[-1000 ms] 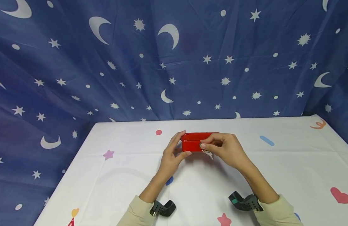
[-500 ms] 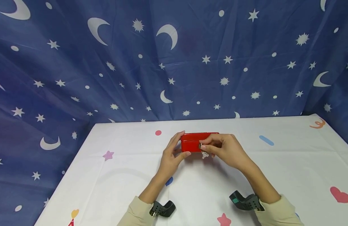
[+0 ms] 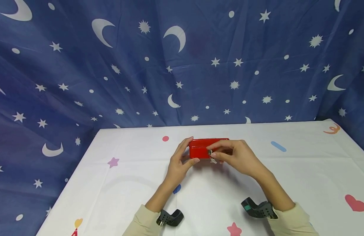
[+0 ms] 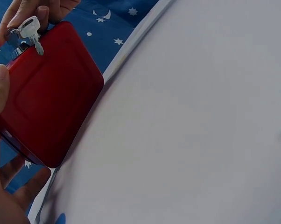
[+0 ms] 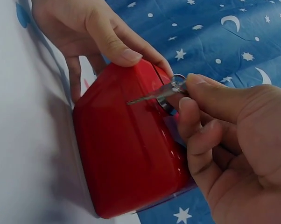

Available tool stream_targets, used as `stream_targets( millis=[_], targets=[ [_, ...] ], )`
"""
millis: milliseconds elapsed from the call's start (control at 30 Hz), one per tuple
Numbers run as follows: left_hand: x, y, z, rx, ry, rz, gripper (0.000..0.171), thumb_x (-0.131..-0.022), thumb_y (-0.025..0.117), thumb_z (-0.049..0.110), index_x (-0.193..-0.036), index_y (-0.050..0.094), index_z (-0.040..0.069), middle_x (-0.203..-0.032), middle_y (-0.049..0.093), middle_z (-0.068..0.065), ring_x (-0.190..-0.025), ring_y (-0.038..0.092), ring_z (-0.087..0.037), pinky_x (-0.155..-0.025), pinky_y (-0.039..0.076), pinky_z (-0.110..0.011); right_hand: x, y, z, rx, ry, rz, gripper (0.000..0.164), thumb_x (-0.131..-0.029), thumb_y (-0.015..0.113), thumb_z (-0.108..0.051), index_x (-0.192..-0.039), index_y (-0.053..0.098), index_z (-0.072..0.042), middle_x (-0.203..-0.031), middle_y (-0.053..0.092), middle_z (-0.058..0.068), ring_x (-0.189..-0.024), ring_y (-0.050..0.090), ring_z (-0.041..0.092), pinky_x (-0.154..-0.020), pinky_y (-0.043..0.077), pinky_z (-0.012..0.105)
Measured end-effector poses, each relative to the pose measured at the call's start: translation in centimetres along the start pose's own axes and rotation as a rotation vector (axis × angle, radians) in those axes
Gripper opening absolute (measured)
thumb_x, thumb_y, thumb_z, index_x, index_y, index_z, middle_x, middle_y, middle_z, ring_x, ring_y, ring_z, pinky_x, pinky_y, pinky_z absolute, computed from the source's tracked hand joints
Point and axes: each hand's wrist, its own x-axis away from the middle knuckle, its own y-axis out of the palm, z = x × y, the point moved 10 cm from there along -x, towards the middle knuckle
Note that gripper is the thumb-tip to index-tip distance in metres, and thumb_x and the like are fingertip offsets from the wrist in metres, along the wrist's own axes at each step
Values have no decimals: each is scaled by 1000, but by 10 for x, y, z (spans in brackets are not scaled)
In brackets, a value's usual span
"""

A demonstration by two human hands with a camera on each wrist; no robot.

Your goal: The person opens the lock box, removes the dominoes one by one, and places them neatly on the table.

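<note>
A red lockable cash box stands tilted over the white table, its lid side facing away. My left hand grips its left end, thumb on the near edge and fingers round the far side. At the lock on the box's front, my right hand pinches a key between thumb and index finger. A second silver key dangles from the same ring, in front of the red surface in the right wrist view. The pinched key is mostly hidden by the fingertips.
The white tablecloth carries printed shapes such as stars and hearts. Behind the table hangs a blue curtain with moons and stars. A dark wrist camera sits on the left wrist, another camera on the right.
The dangling key has swung left beneath the lock, and my right hand has turned slightly at the key. My left hand and the box have stayed in place.
</note>
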Motion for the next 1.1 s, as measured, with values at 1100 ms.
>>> stream_targets(
  millis=[1100],
  targets=[
    [2, -2, 32, 8, -23, -11, 66, -85, 69, 3, -145, 41, 10, -147, 39, -10, -130, 41, -28, -95, 47, -46, 1, -5, -16, 99, -187, 130, 28, -73, 82, -11, -100, 77, -16, -94, 68, -6, -75, 58, 12, -62, 53, 24]
  ],
)
